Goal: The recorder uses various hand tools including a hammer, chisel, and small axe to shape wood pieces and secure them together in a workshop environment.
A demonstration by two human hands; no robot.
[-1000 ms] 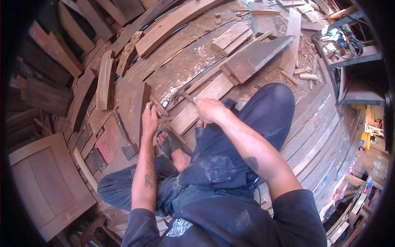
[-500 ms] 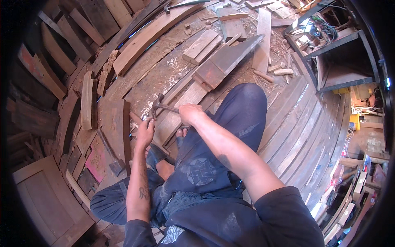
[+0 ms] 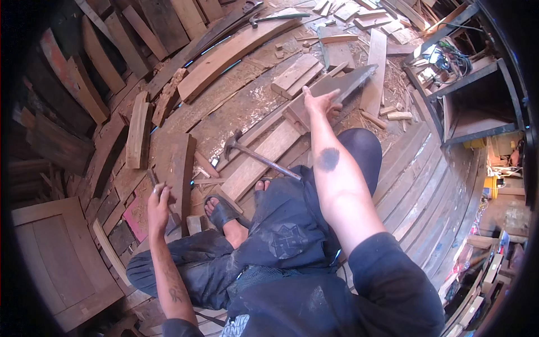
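My left hand is closed around the handle of a long-handled tool with a dark, blocky head, beside a thick brown board. My right hand reaches forward over a tapered, saw-like piece with a grey face and a brown, blocky near end. Its thumb stands apart from the fingers; whether it touches the piece I cannot tell. A claw hammer lies free between the hands, head to the left, handle end by my trousers. Under the hammer is a pale plank.
A long curved beam runs across the far left, with another hammer near its end. Boards lean at the left, above a panelled wooden door. Offcuts and shavings lie at the far right, near an open-fronted cabinet.
My right hand has let go of the claw hammer and moved forward to the tapered piece. My left hand has left the plank area, moved left and taken hold of the long-handled tool.
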